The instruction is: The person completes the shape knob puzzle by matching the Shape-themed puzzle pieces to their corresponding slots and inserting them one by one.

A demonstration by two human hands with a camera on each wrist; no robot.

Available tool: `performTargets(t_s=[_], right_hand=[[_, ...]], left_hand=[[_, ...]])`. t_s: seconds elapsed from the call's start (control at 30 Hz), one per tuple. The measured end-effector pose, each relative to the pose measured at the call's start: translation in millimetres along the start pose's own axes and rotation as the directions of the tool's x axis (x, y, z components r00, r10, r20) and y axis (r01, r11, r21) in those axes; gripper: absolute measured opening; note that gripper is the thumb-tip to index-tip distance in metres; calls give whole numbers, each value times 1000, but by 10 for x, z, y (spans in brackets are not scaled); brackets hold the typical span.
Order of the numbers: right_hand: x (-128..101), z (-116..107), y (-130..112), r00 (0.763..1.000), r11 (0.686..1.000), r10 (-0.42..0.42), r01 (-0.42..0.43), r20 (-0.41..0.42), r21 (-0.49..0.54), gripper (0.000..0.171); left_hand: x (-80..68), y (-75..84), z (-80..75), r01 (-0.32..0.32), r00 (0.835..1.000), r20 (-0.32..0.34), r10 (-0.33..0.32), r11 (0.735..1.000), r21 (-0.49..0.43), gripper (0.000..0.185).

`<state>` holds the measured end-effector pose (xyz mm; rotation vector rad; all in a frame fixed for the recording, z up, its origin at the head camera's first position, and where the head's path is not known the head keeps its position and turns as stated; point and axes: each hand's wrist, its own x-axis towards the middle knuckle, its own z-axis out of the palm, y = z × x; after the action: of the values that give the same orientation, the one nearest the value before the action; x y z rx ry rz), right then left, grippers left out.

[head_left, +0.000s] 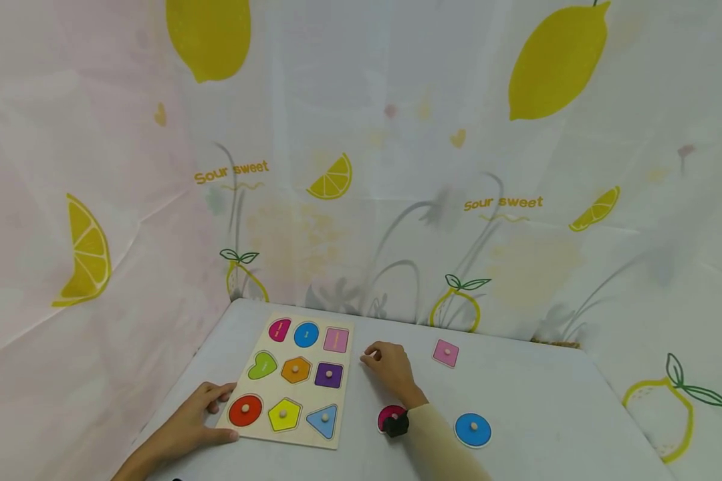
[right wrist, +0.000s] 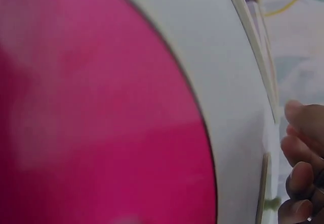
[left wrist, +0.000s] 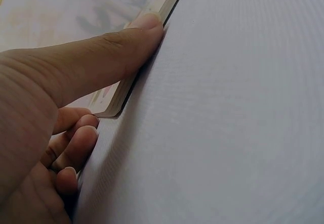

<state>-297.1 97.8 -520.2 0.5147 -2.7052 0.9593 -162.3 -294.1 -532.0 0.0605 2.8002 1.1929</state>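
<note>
A wooden shape puzzle board (head_left: 263, 427) lies on the white table. My left hand (head_left: 194, 417) holds its near left corner, the thumb (left wrist: 147, 24) against the near edge and the fingers bent at the left side. Knobbed pieces sit in the board: a red circle (head_left: 245, 410), yellow pentagon, light blue triangle, orange hexagon and purple square (head_left: 328, 375). Right of the board hovers or rests my right hand (head_left: 391, 367), fingers loosely curled, with nothing visible in them. Below its wrist lies a magenta piece (head_left: 385, 413), partly hidden; it fills much of the right wrist view.
A pink square piece (head_left: 446, 353) and a blue round piece (head_left: 472, 429) lie on the table to the right. In the right wrist view, a piece with a greenish knob (right wrist: 273, 204) stands near the fingers. The board's green heart (head_left: 262, 366) shows no knob. Lemon-printed cloth surrounds the table.
</note>
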Motion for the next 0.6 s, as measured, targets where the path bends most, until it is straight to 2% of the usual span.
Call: performTargets(t_s=[0.17,0.37,0.6], right_hand=[[-22,-105,163,997,998,60,-59,-51,28,10],[-44,-203,299,991,991,124,-122,-49,48,13],[-59,-245,372,986,988,153,-151,-73,32,14]], left_hand=[[-6,12,4,-4,1000,-4,4,1000,5,98],[4,-3,10,1,1000,-13,-1,1000,25,99],[14,-20,17,4,1000,-10,-4,1000,28,99]])
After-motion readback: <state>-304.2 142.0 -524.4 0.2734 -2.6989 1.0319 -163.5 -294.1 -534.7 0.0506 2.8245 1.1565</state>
